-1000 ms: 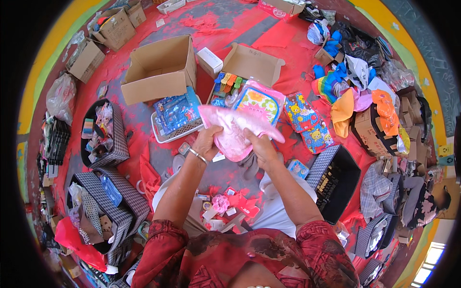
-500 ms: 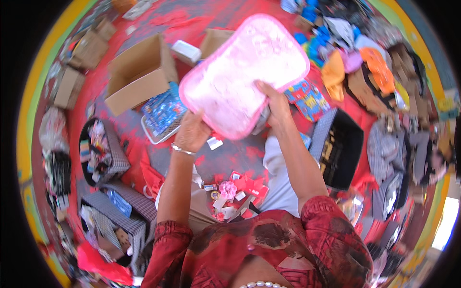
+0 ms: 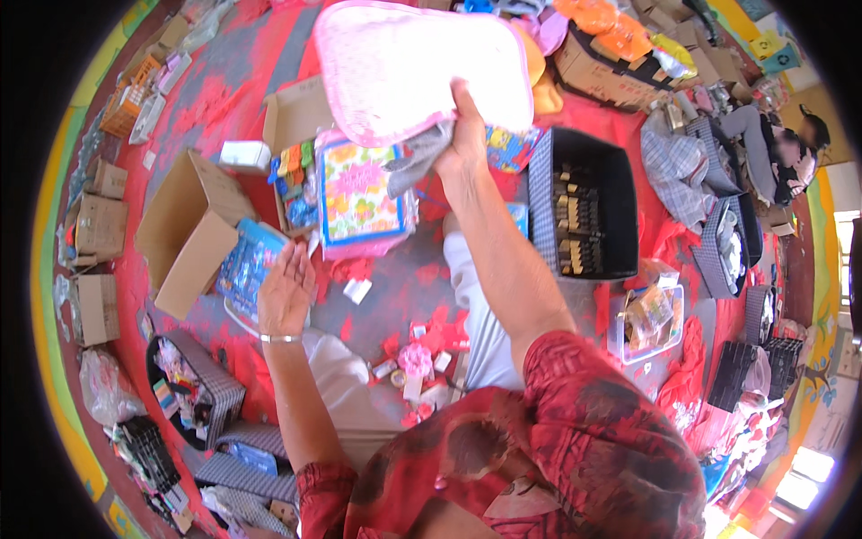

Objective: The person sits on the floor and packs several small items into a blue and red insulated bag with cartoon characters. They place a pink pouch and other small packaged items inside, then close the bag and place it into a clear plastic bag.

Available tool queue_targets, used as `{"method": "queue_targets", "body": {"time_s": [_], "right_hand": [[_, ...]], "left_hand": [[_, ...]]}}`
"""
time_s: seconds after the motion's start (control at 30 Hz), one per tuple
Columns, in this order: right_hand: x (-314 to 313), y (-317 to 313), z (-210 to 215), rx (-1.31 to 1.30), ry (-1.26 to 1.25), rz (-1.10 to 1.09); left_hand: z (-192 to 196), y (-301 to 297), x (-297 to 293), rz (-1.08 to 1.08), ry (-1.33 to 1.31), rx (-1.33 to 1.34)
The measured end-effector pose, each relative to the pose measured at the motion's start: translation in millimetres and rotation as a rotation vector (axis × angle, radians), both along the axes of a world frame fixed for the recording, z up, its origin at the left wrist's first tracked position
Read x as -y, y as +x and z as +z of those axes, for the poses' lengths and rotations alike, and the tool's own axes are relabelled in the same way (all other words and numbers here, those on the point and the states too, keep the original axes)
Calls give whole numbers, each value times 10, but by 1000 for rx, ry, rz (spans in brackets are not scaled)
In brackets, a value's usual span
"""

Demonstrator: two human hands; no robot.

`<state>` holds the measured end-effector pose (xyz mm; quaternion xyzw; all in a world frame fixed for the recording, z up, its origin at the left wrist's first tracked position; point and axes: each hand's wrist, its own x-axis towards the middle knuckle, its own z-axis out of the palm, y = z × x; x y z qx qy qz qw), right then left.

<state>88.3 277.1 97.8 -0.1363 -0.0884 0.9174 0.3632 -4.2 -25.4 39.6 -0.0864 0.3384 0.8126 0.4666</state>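
Firstly, far left: one checked bin (image 3: 224,406), dark-rimmed, filled with small assorted goods. Next, one cardboard box (image 3: 184,256), tilted, mouth open. Just beside it, blue printed packets (image 3: 244,262), lying flat, partly covered by the box. Above these, one small white box (image 3: 245,155).

Left hand (image 3: 286,292): open, palm up, fingers extended, near the blue packets; silver bracelet (image 3: 281,339) at the wrist. Beyond it, orange and green clips (image 3: 293,162) in an open carton. To their right, one stack of floral packets (image 3: 362,190), blue-bordered.

Centre, low: one pink flower ornament (image 3: 415,360), on the floor between the legs. Centre, high: one pink mat (image 3: 417,67), rounded corners, raised above the floor; grey cloth (image 3: 419,160) beneath its lower edge, whether gripped too cannot be told. Right hand (image 3: 464,139): closed on the mat's lower edge, thumb on top.

Right: one black-lined bin (image 3: 541,193), checked outside, holding black-and-gold pieces (image 3: 579,225). Last, one clear plastic tub (image 3: 648,351), filled.
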Motion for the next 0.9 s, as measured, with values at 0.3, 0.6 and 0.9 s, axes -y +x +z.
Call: {"method": "queue_targets", "body": {"time_s": [0.3, 0.6, 0.9], "right_hand": [[-99, 178, 183, 103, 92, -60], [-107, 196, 142, 8, 55, -66], [518, -56, 196, 454, 524, 313]], "left_hand": [[64, 85, -233, 67, -19, 40], [-31, 58, -258, 56, -1, 25], [356, 38, -239, -73, 409, -107]]}}
